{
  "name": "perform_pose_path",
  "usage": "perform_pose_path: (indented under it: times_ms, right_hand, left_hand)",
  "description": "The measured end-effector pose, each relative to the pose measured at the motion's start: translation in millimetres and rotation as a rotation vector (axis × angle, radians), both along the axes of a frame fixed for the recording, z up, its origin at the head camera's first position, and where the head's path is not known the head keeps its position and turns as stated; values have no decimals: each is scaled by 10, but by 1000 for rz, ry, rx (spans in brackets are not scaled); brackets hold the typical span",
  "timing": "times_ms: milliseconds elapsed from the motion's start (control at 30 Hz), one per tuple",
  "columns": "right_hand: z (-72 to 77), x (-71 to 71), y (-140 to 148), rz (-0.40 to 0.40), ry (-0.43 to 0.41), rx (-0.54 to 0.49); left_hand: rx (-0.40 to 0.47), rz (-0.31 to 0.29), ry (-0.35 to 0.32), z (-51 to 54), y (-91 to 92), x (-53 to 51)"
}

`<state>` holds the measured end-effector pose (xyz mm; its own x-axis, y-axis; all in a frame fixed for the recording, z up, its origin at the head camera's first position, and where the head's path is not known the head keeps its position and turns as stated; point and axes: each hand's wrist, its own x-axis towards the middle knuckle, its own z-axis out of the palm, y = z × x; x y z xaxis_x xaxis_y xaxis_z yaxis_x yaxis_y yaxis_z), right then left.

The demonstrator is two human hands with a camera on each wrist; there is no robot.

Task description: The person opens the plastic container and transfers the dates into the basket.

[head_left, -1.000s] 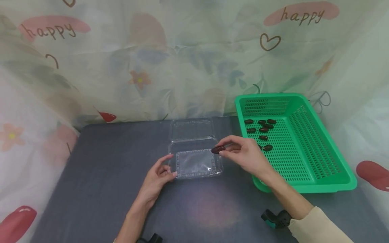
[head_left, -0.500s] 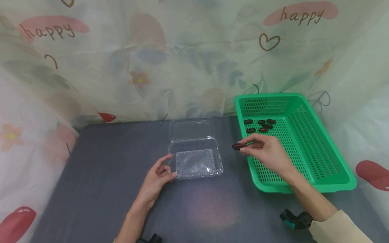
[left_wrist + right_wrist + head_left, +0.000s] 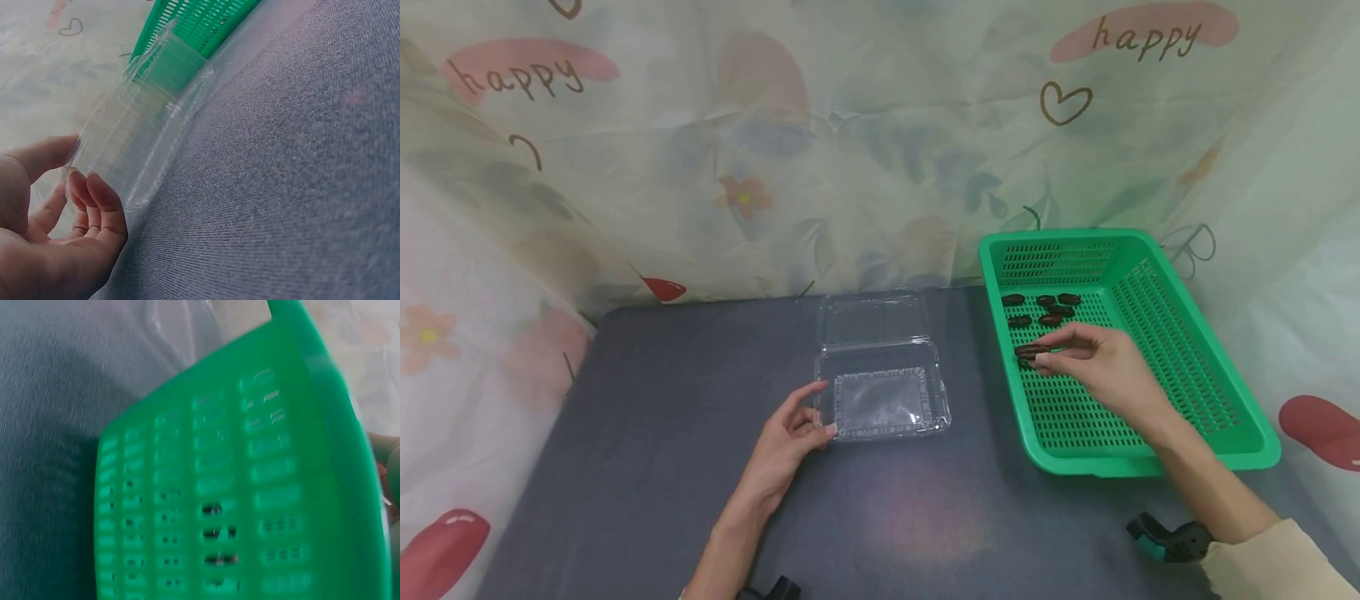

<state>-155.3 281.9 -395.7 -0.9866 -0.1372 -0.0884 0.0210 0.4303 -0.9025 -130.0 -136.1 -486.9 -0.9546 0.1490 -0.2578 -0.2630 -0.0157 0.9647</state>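
Observation:
My right hand pinches a dark brown date between thumb and fingers, inside the near left part of the green basket. Farther back on the basket floor lie several more dates. A clear plastic clamshell box lies with its lid folded back on the table. My left hand holds the box by its left edge; the left wrist view shows the thumb and curled fingers at the rim. In the right wrist view the basket wall hides most of the right hand.
The dark grey cloth-covered table meets a patterned curtain at the back. The basket's raised left wall stands between the box and the dates. A black wrist device sits at the right forearm.
My right hand has moved right, from above the box to inside the basket, with the date still pinched. My left hand stays on the box edge.

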Motion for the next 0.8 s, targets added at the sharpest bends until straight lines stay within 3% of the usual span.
perform_pose_path:
  times_ms: [233,567,800]
  right_hand:
    - [-75,-46,201,-5,-1,65]
    - [-176,-130,441,-5,-132,23]
    - [-196,-212,576,33,-161,97]
  left_hand:
    - [-2,3,-7,-7,5,1]
    - [-6,4,-14,-7,2,6]
    - [-2,3,-11,-13,-4,13]
